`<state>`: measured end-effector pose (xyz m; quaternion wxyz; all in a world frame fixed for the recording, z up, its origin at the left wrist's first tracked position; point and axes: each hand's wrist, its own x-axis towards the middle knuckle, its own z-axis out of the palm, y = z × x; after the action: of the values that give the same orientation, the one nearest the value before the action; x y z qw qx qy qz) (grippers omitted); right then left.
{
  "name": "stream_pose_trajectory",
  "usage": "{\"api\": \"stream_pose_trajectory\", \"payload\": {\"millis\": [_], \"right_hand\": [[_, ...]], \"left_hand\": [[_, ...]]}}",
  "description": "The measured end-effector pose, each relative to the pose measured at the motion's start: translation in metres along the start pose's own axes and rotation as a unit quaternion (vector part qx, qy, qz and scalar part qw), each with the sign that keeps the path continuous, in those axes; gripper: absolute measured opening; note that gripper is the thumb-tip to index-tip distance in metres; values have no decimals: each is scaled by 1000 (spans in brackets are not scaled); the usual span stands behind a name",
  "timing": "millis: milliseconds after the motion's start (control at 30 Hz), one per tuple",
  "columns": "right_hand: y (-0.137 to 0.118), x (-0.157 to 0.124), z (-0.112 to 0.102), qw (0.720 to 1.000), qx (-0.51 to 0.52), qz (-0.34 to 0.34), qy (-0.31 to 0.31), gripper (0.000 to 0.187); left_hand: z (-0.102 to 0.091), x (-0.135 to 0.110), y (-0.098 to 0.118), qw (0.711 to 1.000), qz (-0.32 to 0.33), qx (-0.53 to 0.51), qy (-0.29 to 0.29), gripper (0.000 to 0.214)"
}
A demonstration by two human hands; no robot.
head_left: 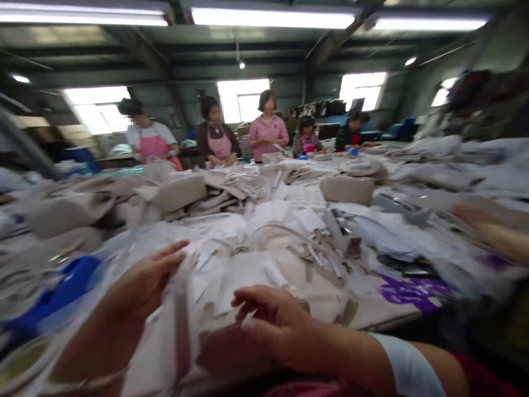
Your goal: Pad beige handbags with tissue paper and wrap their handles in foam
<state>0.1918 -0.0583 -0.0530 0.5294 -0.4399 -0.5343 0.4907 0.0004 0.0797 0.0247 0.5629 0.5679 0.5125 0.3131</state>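
The right hand (281, 325) is loosely parted, left hand (144, 284) unclear in grip, purple piece (392, 292) illegibly blurred.

Hands (283, 325) amid scattered beige pieces (182, 193)

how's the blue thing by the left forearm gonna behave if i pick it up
The blue thing will probably flop, since its outline looks loose and uneven. It may be light too, looking thin, though blur leaves that unsure.
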Motion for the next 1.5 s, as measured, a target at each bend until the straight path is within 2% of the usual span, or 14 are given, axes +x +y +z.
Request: {"api": "stream_pose_trajectory", "payload": {"millis": [100, 233, 333, 467, 567, 733, 1000, 1133, 1200, 1233, 1300, 1400, 1433, 1500], "right_hand": [[1, 20, 33, 982, 138, 61, -112, 63], [-1, 27, 59, 934, 263, 167, -174, 49], [-16, 33, 51, 934, 294, 160, -125, 38], [-42, 62, 23, 939, 335, 79, -23, 14], [-48, 84, 13, 936, 349, 33, 43, 12], [-34, 90, 18, 942, 331, 8, 50, 10], [-28, 69, 26, 968, 248, 10, 30, 15], [-24, 59, 18, 996, 66, -21, -62, 26], [-29, 62, 5, 992, -67, -106, -26, 33], [-34, 65, -1, 976, -135, -171, 10, 39], [-50, 73, -9, 910, -269, -311, 49, 58], [-78, 88, -5, 785, -427, -446, -40, 58], [-86, 96, -2, 761, -452, -461, -63, 51], [-95, 118, 3, 756, -472, -449, -68, 38]], "left_hand": [[5, 17, 5, 986, 2, -163, -33, 27], [21, 23, 0, 970, 54, -230, -51, 10], [21, -2, -21, 956, 79, -247, -137, 18], [14, -51, -56, 932, 21, -194, -305, 53], [15, -77, -69, 933, 18, -93, -346, 50], [23, -77, -64, 963, 0, -74, -259, 37], [49, -60, -59, 962, -41, -188, -191, 30], [42, -67, -56, 973, -9, -182, -141, 25], [29, -70, -52, 981, 26, -154, -118, 23], [23, -71, -49, 983, 40, -144, -104, 23], [13, -73, -39, 986, 60, -134, -85, 21], [10, -77, -16, 985, 81, -121, -89, 20], [11, -80, -7, 984, 94, -118, -94, 20], [13, -90, 13, 980, 130, -117, -96, 20]]}}
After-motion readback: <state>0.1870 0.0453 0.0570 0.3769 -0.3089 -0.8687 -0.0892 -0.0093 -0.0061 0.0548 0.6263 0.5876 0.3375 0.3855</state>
